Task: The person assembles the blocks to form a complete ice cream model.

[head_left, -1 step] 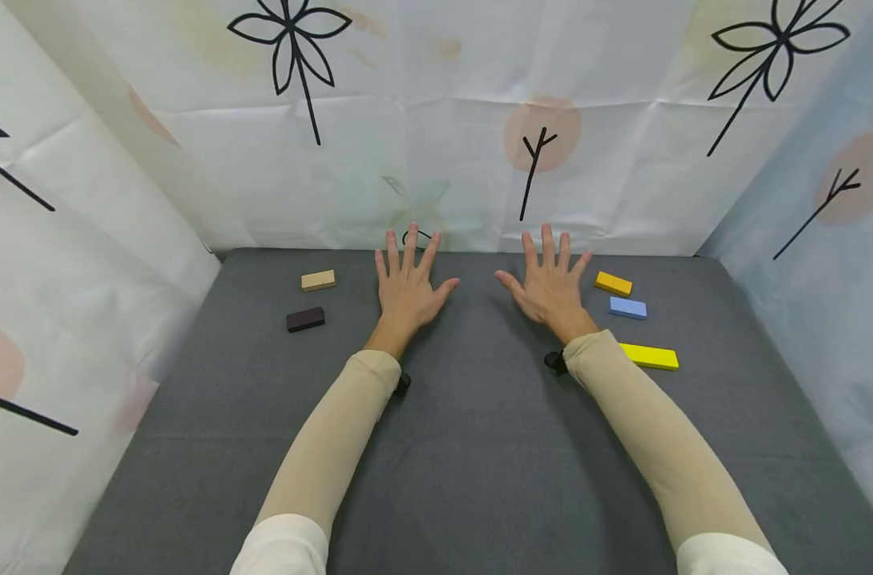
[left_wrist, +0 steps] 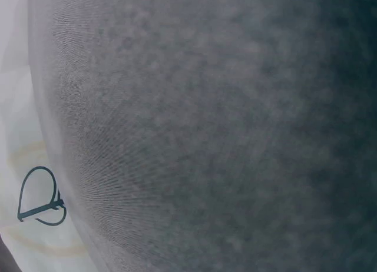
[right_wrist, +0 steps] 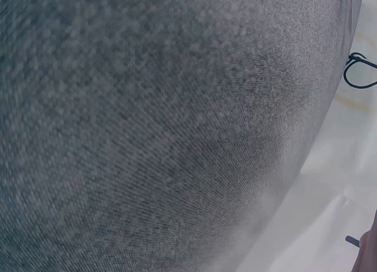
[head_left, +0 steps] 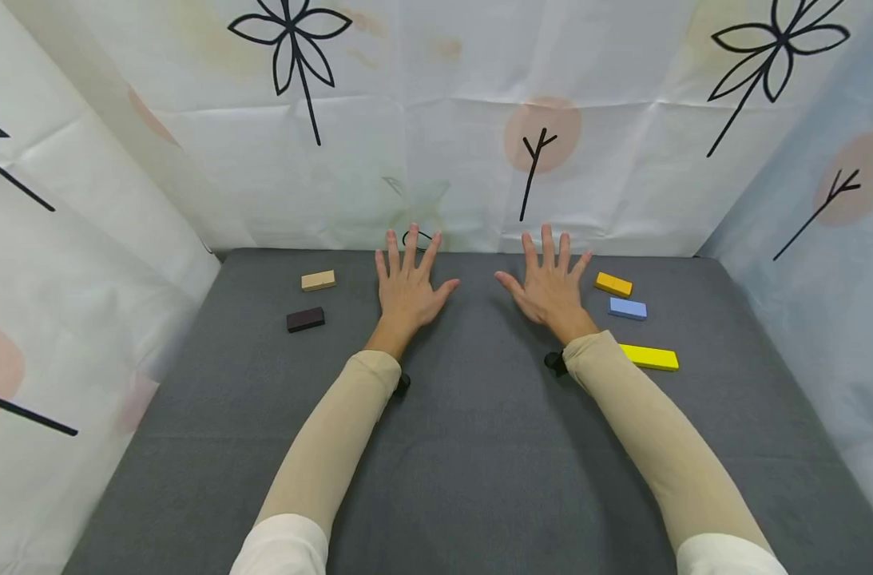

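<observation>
In the head view my left hand [head_left: 407,299] is held out with spread, straight fingers, back upward, near the table's far edge. My right hand [head_left: 551,291] mirrors it, fingers also spread. Neither holds anything; whether the palms touch the cloth I cannot tell. Left of the left hand lie a tan block [head_left: 318,280] and, nearer me, a dark brown block [head_left: 305,319]. Beside the right hand are an orange-yellow block [head_left: 613,284] and a blue block [head_left: 628,309]. A longer yellow block [head_left: 650,357] is partly hidden by the right sleeve.
Grey cloth covers the table [head_left: 472,479]. White printed curtains [head_left: 465,176] stand along its far edge and both sides. Both wrist views show mostly the grey cloth, with a strip of curtain; part of a finger [right_wrist: 369,248] shows at the right wrist view's corner.
</observation>
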A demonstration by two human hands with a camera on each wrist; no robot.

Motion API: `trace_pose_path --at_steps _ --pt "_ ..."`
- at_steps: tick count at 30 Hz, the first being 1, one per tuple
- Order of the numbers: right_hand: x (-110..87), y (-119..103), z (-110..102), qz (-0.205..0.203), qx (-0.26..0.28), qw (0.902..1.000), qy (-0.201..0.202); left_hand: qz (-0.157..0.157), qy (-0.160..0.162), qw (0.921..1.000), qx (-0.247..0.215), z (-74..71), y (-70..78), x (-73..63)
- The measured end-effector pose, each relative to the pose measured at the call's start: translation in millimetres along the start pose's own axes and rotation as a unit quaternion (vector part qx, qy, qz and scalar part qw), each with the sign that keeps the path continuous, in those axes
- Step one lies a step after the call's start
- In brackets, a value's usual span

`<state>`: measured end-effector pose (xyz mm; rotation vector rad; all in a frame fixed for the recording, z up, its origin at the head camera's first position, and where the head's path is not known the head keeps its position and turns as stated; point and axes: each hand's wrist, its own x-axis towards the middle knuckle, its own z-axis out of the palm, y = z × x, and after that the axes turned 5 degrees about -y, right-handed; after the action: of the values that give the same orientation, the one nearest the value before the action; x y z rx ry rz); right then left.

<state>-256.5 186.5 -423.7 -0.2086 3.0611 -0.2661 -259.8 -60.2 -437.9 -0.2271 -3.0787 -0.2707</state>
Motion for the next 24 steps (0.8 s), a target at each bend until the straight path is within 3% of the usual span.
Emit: trace_pose_path --at_steps 10,18,24 --pt "-1.2 0.3 -1.8 0.004 0.003 1.0 -0.006 0.006 -0.009 0.9999 -0.007 -2.4 1.3 -2.3" --pt "-3.3 -0.1 -0.3 -0.005 -0.01 0.9998 -0.015 -0.011 -0.011 0.9999 -0.005 -0.1 -6.4 -5.8" --pt "-9.1 8.0 -2.7 0.001 -0.023 0.9996 -0.017 -0.001 -0.012 0.9998 -0.016 -2.4 -11.3 -8.5"
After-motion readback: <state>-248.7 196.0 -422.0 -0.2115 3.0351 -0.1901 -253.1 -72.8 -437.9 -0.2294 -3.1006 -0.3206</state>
